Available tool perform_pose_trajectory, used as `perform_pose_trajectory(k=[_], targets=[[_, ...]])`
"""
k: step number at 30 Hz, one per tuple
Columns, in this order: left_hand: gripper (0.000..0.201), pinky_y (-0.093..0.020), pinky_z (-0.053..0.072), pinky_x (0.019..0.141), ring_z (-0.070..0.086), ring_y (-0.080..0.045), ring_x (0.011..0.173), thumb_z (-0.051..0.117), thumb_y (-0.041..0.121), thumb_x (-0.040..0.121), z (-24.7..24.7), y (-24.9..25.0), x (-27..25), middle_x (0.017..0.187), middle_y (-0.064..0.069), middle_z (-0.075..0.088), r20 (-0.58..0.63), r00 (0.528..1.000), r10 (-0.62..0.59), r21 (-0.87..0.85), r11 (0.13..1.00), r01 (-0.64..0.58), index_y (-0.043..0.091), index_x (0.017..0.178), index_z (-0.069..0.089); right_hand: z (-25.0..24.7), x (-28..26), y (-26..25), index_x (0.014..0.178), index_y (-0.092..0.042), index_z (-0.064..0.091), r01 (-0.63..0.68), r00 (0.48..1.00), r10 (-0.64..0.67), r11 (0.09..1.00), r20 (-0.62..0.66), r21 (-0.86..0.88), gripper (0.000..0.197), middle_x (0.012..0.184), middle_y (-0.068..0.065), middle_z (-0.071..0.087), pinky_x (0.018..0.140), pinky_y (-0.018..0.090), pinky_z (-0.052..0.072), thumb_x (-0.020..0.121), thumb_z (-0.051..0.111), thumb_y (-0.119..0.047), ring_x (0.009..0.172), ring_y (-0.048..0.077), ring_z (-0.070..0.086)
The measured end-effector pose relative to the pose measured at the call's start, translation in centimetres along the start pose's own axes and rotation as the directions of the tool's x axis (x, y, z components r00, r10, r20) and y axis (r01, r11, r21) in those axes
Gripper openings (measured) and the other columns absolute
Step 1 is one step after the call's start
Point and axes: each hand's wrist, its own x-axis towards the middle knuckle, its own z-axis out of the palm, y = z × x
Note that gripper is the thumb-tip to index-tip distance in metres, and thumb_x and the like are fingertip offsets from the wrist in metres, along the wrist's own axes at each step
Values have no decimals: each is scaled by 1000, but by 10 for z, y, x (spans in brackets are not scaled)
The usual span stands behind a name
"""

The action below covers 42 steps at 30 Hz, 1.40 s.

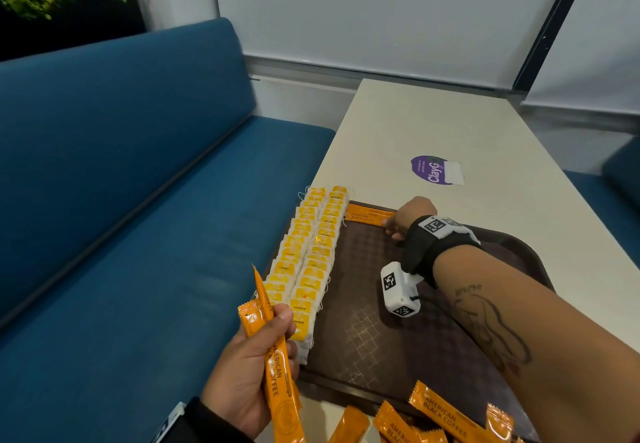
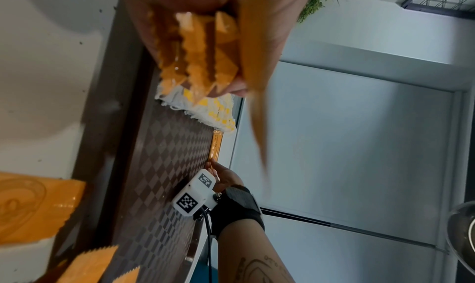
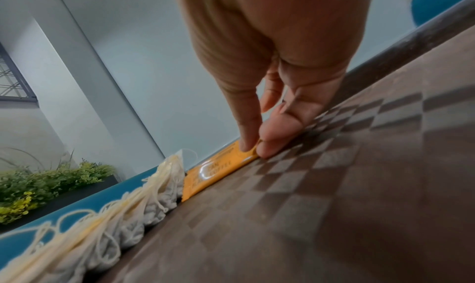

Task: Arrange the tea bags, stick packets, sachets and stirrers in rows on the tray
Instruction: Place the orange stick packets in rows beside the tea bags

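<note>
Your right hand (image 1: 408, 217), right of centre in the head view, pins one end of a flat orange foil coffee stick packet (image 1: 367, 216) with its fingertips (image 3: 246, 145), thumb and fingers closed on it. The packet lies along the far rim of the brown checker-patterned plastic tray (image 1: 381, 338), touching the two rows of yellow-and-white tea bags (image 1: 308, 262). Your left hand (image 1: 249, 366), at lower left, is curled round a bundle of the same orange packets (image 1: 277, 356). These look light, slick and bendy; hold them near the crimped ends.
</note>
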Motion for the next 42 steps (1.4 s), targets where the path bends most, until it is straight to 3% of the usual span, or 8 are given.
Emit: perform_pose_trajectory(k=[7, 12, 16, 21, 27, 37, 39, 42], targets=[[23, -21, 43, 33, 48, -11, 39, 66, 16, 65, -2, 0, 3, 59, -5, 57, 23, 1000, 15, 23, 1000, -15, 10, 87, 61, -1, -4, 0, 63, -8, 57, -11, 997, 11, 1000, 73, 3, 29, 63, 4, 61, 54, 20, 43, 85, 70, -21, 50, 14, 52], [26, -20, 46, 37, 49, -12, 41, 66, 18, 64, 0, -1, 3, 62, -6, 57, 48, 999, 21, 25, 999, -22, 11, 89, 61, -7, -16, 6, 62, -7, 54, 28, 998, -33, 995, 47, 98, 30, 64, 7, 58, 74, 26, 51, 87, 68, -15, 61, 18, 54], [17, -20, 45, 37, 49, -11, 42, 65, 18, 72, 3, -1, 2, 62, -5, 55, 44, 998, 53, 15, 998, -54, 11, 86, 60, -11, -48, 13, 76, -7, 50, 177, 984, -173, 954, -35, 241, 20, 68, 10, 59, 52, 28, 43, 87, 66, -12, 55, 19, 53], [14, -19, 44, 37, 48, -9, 38, 60, 19, 87, 14, -2, 5, 56, -2, 50, -41, 981, 188, -12, 982, -188, 11, 76, 55, -15, -139, 22, 69, -15, 56, 444, 833, -482, 875, 272, 191, 31, 57, -1, 56, 41, 19, 38, 78, 73, -39, 46, 9, 54], [23, -29, 43, 55, 51, -16, 52, 62, 29, 86, 34, -8, -4, 50, 2, 53, -128, 928, 349, 41, 937, -346, 11, 75, 55, -13, -226, 50, 77, -18, 64, 434, 618, -383, 895, 687, 109, 22, 65, -3, 65, 48, 19, 40, 76, 75, -37, 54, 8, 59], [62, -38, 51, 75, 61, -22, 74, 65, 51, 65, 41, -22, -17, 81, -3, 64, -168, 903, 396, 87, 918, -386, 9, 110, 60, -15, -247, 78, 87, -12, 63, 292, 661, -346, 936, 665, 197, 7, 74, 4, 67, 44, 17, 40, 85, 68, -15, 56, 9, 63], [49, -38, 54, 69, 66, -21, 78, 63, 47, 74, 37, -20, -16, 88, -3, 69, -148, 922, 357, 57, 934, -352, 13, 110, 61, -20, -238, 79, 88, -12, 63, 276, 720, -373, 928, 585, 252, 4, 75, 7, 67, 43, 17, 41, 86, 66, -14, 57, 9, 63], [19, -23, 47, 43, 54, -7, 46, 59, 35, 86, 28, -14, -15, 64, 2, 56, -123, 949, 291, -21, 955, -295, 16, 89, 59, -30, -203, 76, 91, -11, 63, 288, 856, -394, 901, 335, 325, 2, 69, 3, 66, 39, 16, 39, 90, 62, -10, 54, 7, 62]])
